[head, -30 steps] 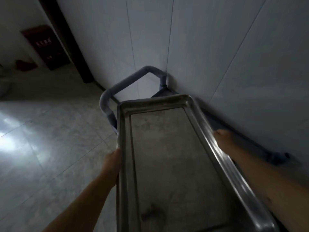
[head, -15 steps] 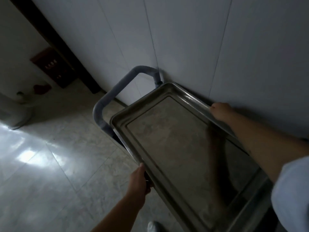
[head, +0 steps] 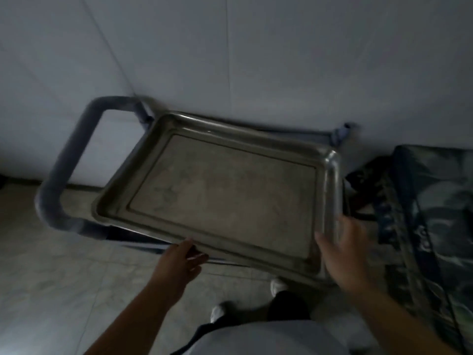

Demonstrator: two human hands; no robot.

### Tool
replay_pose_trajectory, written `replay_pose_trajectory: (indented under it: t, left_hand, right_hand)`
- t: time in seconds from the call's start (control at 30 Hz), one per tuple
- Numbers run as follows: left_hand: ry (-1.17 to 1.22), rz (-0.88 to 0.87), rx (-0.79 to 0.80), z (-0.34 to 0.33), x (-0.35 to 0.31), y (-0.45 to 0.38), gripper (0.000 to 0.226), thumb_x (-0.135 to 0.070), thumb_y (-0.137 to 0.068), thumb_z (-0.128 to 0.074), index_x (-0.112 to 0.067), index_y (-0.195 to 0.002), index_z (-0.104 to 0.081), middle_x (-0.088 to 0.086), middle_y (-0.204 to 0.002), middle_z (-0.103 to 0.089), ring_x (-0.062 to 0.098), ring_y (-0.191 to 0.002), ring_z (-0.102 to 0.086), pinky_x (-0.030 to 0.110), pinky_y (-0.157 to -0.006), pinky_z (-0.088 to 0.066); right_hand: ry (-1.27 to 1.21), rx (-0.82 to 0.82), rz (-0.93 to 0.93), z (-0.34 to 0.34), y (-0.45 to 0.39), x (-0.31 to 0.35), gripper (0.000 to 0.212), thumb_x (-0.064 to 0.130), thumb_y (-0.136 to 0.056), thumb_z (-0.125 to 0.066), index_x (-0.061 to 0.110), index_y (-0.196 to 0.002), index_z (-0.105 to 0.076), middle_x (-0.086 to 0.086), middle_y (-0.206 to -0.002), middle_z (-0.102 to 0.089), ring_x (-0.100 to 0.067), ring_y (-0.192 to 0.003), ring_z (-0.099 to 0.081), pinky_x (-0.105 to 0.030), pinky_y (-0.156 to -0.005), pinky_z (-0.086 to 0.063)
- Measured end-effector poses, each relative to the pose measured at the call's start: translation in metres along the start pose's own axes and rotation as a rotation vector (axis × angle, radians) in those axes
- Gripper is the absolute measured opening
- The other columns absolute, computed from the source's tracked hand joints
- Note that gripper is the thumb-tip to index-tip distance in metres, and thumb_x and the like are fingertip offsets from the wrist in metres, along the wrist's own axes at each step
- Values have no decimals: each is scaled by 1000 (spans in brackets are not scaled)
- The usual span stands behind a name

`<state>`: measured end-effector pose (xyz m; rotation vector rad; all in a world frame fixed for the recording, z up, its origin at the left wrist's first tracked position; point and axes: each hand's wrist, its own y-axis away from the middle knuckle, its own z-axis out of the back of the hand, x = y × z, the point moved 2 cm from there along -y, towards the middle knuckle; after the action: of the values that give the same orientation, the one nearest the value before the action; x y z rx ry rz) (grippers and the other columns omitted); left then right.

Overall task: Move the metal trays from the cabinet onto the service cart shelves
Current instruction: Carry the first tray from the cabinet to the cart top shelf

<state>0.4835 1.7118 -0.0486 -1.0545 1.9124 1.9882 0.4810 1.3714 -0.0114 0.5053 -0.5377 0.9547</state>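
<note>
A large rectangular metal tray (head: pixel 222 190) lies flat on the top of the service cart (head: pixel 133 237), which stands against the white wall. My left hand (head: pixel 179 260) is at the tray's near long edge, fingers loose and apart, thumb just touching the rim. At the tray's near right corner my right hand (head: pixel 340 249) has its fingers spread, with the thumb over the rim and the fingertips along the right side. Neither hand is clasped round the tray. The cart's lower shelves are hidden under the tray.
The cart's grey tubular handle (head: pixel 64 175) sticks out to the left. A dark patterned bundle (head: pixel 430 226) stands close on the right of the cart. The tiled wall (head: pixel 256 60) is right behind, pale floor tiles (head: pixel 64 290) lie to the left, and my shoes (head: pixel 277 288) are below.
The tray has swung round to lie crosswise before me and has come down onto the cart top. Both hands have slid to its near edge and loosened their grip.
</note>
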Motion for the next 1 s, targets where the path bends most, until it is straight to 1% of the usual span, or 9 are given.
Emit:
replay_pose_trajectory:
  t: [0.13,0.2,0.3,0.43,0.5,0.7,0.8,0.93,1.0]
  left_hand:
    - [-67,-99,61,25,-17,-11,18,-27,-99,-54,-11,-96,-61,5,-90,-72,12,-71,-74,28,-65,-55]
    - [-100,-105,96,29,-19,-14,13,-19,-100,-53,-9,-94,-59,8,-92,-69,9,-68,-73,25,-64,-56]
    - [-115,-112,125,19,-16,-14,13,-15,-101,-51,-9,-93,-58,7,-92,-67,9,-71,-71,21,-64,-56]
    - [-84,-127,160,0,-11,-14,13,-12,-101,-49,-7,-92,-56,10,-95,-64,15,-83,-66,20,-72,-57]
    - [-55,-113,165,-10,-5,-16,13,-10,-101,-48,-6,-91,-55,12,-96,-62,17,-84,-65,22,-77,-56]
    - [-17,10,72,-22,-5,-26,18,-13,-99,-56,1,-87,-57,12,-78,-66,17,-64,-67,22,-51,-58]
    - [-159,-28,71,-16,-6,-28,34,-22,-99,-59,-4,-70,-53,6,-48,-53,16,-41,-52,23,-37,-43]
    - [-353,-78,-19,-10,-8,-23,34,-32,-95,-63,-1,-82,-66,11,-54,-62,22,-47,-61,25,-41,-47]
    - [-496,-116,-23,-8,-11,-19,38,-40,-94,-62,-4,-88,-68,13,-61,-68,26,-56,-69,30,-49,-53]
  right_hand:
    - [-383,141,-613,-14,80,-38,28,31,-91,-63,3,-92,-59,-14,-84,-57,-35,-79,-57,-42,-69,-49]
    - [-656,107,-768,-30,91,-39,31,30,-95,-57,5,-78,-60,-13,-68,-61,-27,-61,-58,-32,-54,-47]
    - [-943,-54,-776,-41,77,-39,28,18,-98,-52,5,-73,-56,-5,-47,-58,-12,-38,-52,-20,-36,-40]
    - [-898,-72,-800,-40,40,-42,28,26,-97,-54,4,-81,-57,-12,-68,-57,-20,-54,-51,-29,-45,-41]
    - [-869,-24,-822,-38,24,-42,31,28,-98,-52,4,-78,-56,-9,-62,-58,-16,-49,-51,-23,-40,-41]
    - [-888,-37,-845,-41,-2,-44,29,23,-97,-55,5,-75,-54,-10,-62,-57,-17,-52,-47,-28,-45,-36]
    - [-937,-23,-824,-42,1,-47,28,24,-97,-54,6,-75,-55,-8,-62,-57,-15,-52,-51,-21,-37,-37]
    - [-840,13,-761,-36,4,-48,30,28,-97,-54,7,-76,-55,-10,-61,-57,-17,-52,-50,-25,-40,-39]
    - [-630,55,-674,-33,7,-50,43,39,-97,-51,6,-69,-53,-12,-60,-53,-21,-51,-48,-32,-49,-39]
